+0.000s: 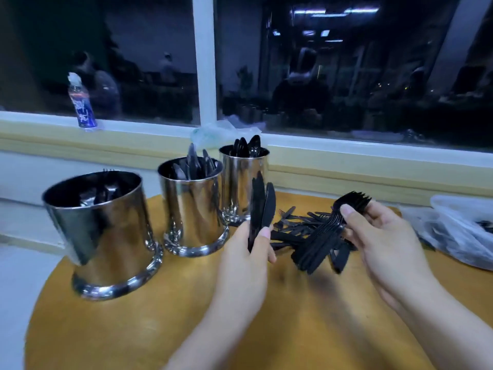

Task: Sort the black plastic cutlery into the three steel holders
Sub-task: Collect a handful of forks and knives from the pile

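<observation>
Three steel holders in a row, running from near left to far centre: near holder [98,231] contents too dark to tell, looks like forks; middle holder [193,206] has knives; far holder [244,180] has spoons. Left hand [248,252] pinches a knife bundle [261,206], blades up, long axis near vertical, just right of the middle holder. My read: short move left and far, then drop. Right hand [386,241] grips a fork bundle [333,231], tines up and far, handles angled near-left; near holder is well apart, across the left hand. Loose pile [293,225] lies between the hands on the table [133,329].
</observation>
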